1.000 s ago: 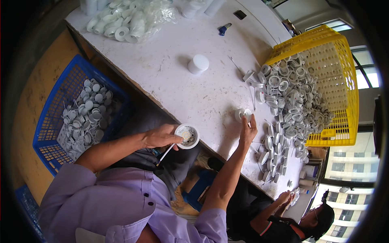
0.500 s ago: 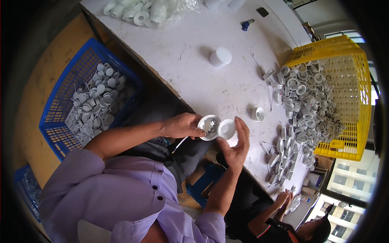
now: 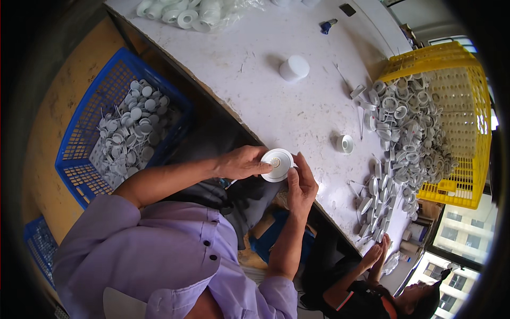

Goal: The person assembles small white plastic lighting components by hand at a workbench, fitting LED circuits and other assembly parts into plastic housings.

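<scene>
My left hand (image 3: 244,162) grips a white round lamp housing (image 3: 285,161) by its left rim, thumb on the upper face. A smaller cup-shaped white ring now sits inside the housing, around a pale yellowish dotted centre. At the opposite rim, my right hand (image 3: 302,190) closes on the housing with thumb and fingers. Both hands hold it over my lap at the table's edge. Nearest on the table stands a small white cup-shaped ring (image 3: 345,144). Farther off is a white cylindrical piece (image 3: 294,68).
A blue basket (image 3: 79,130) of white round lamp parts stands at left. On the table (image 3: 255,64), a tipped yellow basket (image 3: 467,186) spills many wired lamp parts (image 3: 406,122). A plastic bag (image 3: 234,8) of white cups lies far left. Another person's hands (image 3: 374,254) work at lower right.
My right hand has brought the loose white ring leftward onto the lamp housing, and the ring now sits in it. The housing's face has turned more toward view.
</scene>
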`<state>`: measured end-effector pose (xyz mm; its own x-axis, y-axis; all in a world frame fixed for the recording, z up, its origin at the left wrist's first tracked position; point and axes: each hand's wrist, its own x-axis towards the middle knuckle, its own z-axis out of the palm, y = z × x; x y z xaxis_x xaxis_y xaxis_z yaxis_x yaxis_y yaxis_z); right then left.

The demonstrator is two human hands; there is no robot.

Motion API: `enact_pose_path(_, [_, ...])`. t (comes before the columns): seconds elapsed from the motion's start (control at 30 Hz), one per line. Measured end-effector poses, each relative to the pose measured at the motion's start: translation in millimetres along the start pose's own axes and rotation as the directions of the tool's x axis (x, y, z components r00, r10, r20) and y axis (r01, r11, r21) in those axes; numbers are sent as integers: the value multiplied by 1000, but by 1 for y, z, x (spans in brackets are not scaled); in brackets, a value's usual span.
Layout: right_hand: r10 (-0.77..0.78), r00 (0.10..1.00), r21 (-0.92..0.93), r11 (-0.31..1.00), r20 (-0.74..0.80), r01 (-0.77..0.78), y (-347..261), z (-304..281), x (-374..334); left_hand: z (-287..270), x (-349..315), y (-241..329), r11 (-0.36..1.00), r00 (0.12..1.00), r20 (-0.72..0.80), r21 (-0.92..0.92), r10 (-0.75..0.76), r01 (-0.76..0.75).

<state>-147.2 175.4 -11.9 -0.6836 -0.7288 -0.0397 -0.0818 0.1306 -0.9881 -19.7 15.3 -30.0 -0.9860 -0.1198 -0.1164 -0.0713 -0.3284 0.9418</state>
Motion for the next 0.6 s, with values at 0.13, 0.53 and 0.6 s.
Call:
enact_pose_path(0.13, [-5,999,-133,991,-48,-1,10,9,-1,5,2,-1,990,997,-64,136,-34,42])
enact_pose_path(0.53, [47,985,3,999,-165,-47,13,25,-4,10,10,-8,955,976,-209,276,-54,111])
enact_pose_path(0.6, [49,985,13,999,-167,-48,14,26,-4,10,11,-10,950,973,-219,281,-73,135])
